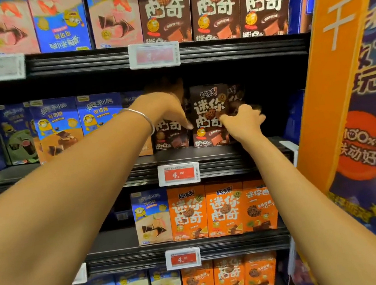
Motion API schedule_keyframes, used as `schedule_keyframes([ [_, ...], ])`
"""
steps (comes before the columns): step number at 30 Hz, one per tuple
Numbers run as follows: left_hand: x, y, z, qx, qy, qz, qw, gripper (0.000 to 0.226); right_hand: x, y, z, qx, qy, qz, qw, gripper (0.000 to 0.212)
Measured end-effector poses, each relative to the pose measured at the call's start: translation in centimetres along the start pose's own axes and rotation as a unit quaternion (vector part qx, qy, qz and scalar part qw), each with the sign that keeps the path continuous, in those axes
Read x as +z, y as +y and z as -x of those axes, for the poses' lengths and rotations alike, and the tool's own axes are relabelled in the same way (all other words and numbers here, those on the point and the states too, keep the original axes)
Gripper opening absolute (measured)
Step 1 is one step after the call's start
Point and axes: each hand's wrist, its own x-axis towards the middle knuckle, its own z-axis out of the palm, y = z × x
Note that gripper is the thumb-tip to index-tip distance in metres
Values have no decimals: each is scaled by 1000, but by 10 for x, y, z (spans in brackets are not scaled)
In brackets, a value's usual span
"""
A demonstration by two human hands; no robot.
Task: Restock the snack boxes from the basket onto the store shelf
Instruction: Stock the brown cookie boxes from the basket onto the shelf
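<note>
On the middle shelf [207, 154] two dark brown snack boxes stand upright side by side. My left hand [165, 108], with a silver bangle on its wrist, grips the top of the left brown box [169, 136], thumb down its front right edge. My right hand [243, 119] holds the right edge of the middle brown box [208, 115]: the thumb lies on its front and the fingers curl round behind. A third brown box [235, 95] shows dimly behind that hand. The basket is out of view.
Blue snack boxes [79, 123] fill the same shelf to the left; dark open space lies to the right of my right hand. The same brown boxes [214, 5] line the shelf above, and orange boxes [222, 209] the shelf below. An orange and blue banner [340, 74] borders the right side.
</note>
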Motion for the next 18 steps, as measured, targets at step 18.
schedule_keyframes([
  [18,0,-4,-41,86,48,67,993,105,1,21,-38,83,-129,-283,947,82],
])
